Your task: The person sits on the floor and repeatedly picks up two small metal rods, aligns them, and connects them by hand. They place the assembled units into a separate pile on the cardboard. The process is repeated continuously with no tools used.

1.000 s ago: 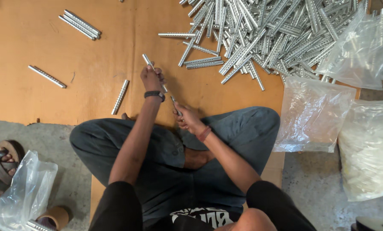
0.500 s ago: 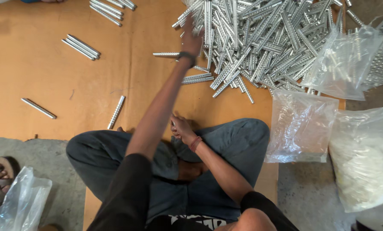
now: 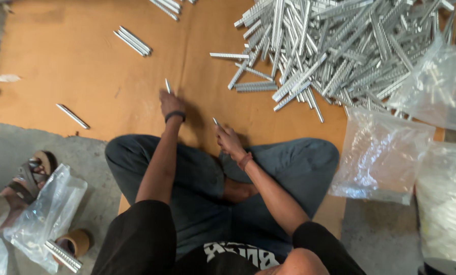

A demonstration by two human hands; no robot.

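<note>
While I sit cross-legged on the brown board (image 3: 85, 66), my left hand (image 3: 171, 104) is out in front of my left knee, fingers curled shut round a thin metal strip (image 3: 167, 85). That strip sticks up and away from me out of the top of the fist, its long axis running almost straight ahead, tipped a touch to the left. My right hand (image 3: 229, 140) sits nearer my body, just above my right knee, and it too is closed, pinching a small metal piece (image 3: 215, 121) whose tip pokes out up and to the left, toward the other hand. How much of that piece is hidden in my grip, I can't tell.

So the two pieces lie apart, left one farther out, right one closer in, with bare board between them. The right tip aims roughly at my left wrist, where the dark band (image 3: 175, 115) sits.

Ahead and to the right, the big pile of metal strips (image 3: 335, 46) spreads across the board, well away from both hands; my right hand is the nearer of the two to its lower edge. A single loose strip (image 3: 72, 116) lies off to my left, slanting, and a small bundle of strips (image 3: 132, 41) rests farther out. Clear plastic bags (image 3: 378, 158) sit by my right knee.
</note>
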